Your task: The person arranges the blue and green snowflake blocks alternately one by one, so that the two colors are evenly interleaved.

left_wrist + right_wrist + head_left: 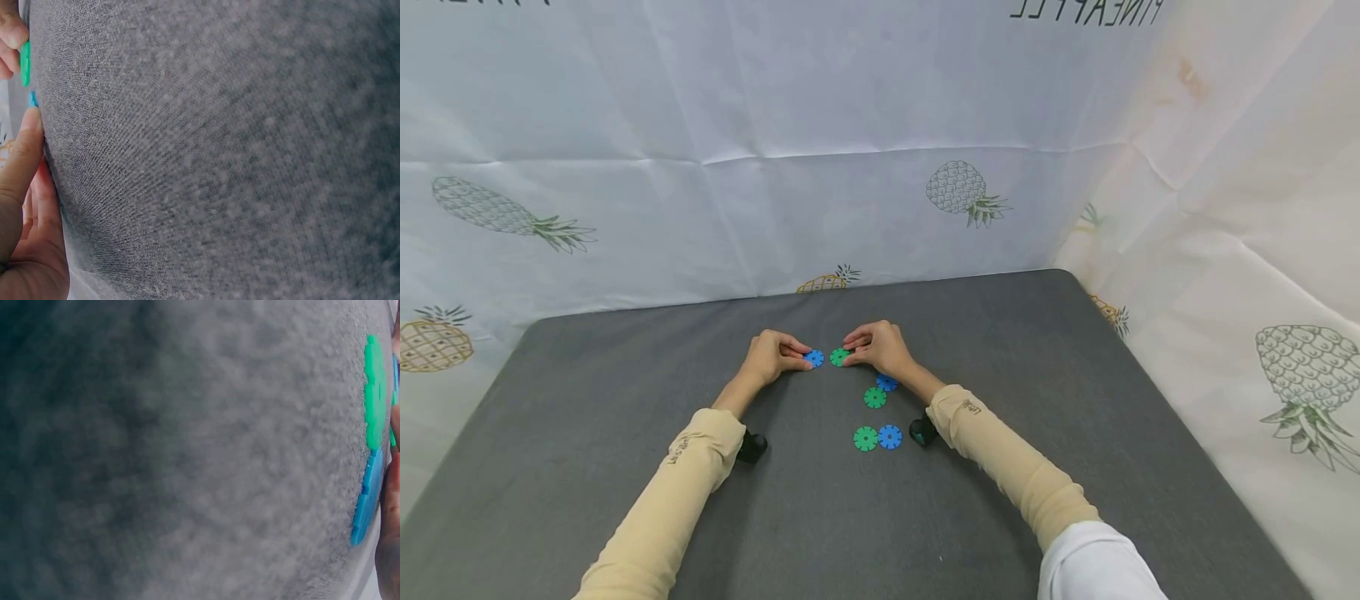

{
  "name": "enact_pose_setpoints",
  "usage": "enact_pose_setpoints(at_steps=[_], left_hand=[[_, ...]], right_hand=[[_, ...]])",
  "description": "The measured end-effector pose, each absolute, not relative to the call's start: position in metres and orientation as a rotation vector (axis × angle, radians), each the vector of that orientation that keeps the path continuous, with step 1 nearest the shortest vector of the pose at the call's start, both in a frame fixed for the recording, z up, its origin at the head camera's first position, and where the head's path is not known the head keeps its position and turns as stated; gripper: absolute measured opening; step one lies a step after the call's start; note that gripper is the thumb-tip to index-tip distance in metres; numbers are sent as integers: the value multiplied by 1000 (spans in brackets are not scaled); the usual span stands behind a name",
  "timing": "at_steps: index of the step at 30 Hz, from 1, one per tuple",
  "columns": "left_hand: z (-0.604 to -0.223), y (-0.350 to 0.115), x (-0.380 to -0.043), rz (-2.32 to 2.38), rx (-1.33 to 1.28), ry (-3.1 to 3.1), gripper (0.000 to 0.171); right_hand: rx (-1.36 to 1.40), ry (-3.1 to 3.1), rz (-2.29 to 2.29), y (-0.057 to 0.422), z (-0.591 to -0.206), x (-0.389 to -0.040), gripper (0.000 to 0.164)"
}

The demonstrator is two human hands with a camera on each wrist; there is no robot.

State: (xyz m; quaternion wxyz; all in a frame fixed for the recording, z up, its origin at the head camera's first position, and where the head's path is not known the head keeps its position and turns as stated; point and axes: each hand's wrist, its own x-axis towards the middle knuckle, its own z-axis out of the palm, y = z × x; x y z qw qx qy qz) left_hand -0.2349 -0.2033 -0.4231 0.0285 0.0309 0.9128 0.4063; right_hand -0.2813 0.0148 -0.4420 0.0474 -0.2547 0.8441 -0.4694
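At the far middle of the table, my left hand (766, 360) pinches a blue notched plastic disc (815, 358) at its left edge. Facing it, my right hand (884, 348) holds a green notched disc (838, 357) between thumb and fingers. A small gap separates the two discs, both low over or on the cloth. In the left wrist view the green disc (25, 64) and the tip of the blue disc (33, 99) show edge-on. Under my right wrist lies another blue disc (887, 383), partly hidden, touching or nearly touching a green disc (875, 397).
Closer to me, a second green disc (865, 439) and blue disc (890, 437) lie side by side, edges meeting. Dark grey cloth covers the table (820, 517). A pineapple-print curtain (760, 217) hangs behind and to the right. Black wrist devices (752, 447) sit below both wrists.
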Motion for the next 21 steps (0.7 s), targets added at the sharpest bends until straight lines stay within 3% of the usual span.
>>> enact_pose_setpoints(at_steps=[12, 21], left_hand=[[-424, -202, -236, 1266, 101, 2817, 22], [-423, -204, -236, 1268, 93, 2818, 22]], right_hand=[[-761, 2429, -1431, 24, -438, -283, 33], [-833, 2439, -1412, 22, -439, -285, 28]])
